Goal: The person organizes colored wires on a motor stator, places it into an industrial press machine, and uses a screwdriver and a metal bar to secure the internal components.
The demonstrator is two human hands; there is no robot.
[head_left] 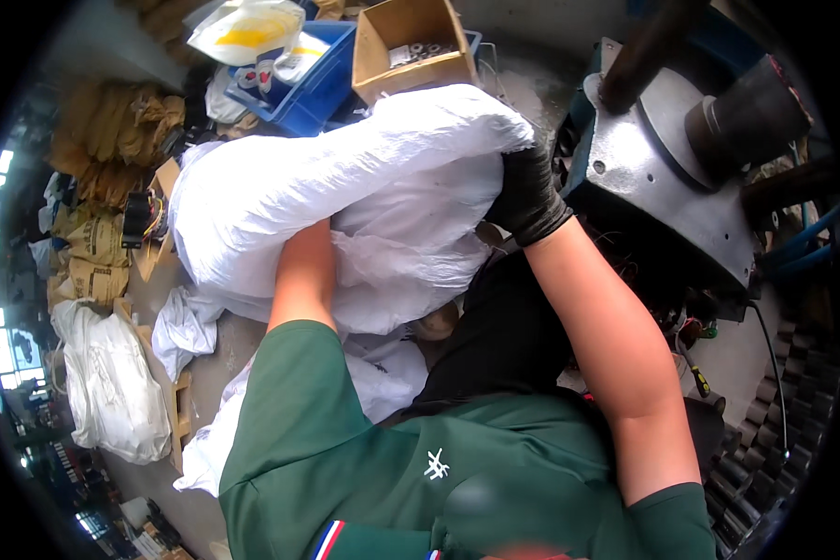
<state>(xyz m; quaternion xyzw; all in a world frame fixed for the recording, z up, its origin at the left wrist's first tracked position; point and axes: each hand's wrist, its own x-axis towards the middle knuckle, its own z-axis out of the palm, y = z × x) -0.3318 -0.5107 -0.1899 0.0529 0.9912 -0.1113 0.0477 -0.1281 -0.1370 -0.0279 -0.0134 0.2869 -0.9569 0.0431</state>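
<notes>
One white sack [252, 205], large, thin woven plastic, creased all over, slightly see-through where a single layer hangs. Edge gathered into a thick, puffed roll; loose folds sag below it. Position: in front of the person's body, between the two arms, reaching right up to the right hand [532, 196].

Right hand, black-gloved, closed on the sack's far right end, pinching the gathered edge; fingertips folded out of sight. Left forearm [306, 275] bare, going in under the roll; left hand covered by the sack, so spread or pinching, cannot tell.

Long axis of the roll slants: low, bulky end left of the left forearm, narrower end up and right at the glove. Opening under the roll faces back toward the body.

Around: black trouser leg [509, 308] just below the right hand, crowding the sack's lower right side. Machine [658, 177] with grey metal plate close on the right hand's right, limiting room there. Beyond the sack, ahead of both hands: blue bin [331, 70], and beside it a carton [415, 82] holding small metal parts. Well left of the left forearm: brown sacks [98, 238], a wired black part [140, 219], a full white bag [112, 383]. Screwdriver [700, 378] behind and right of the right hand.
</notes>
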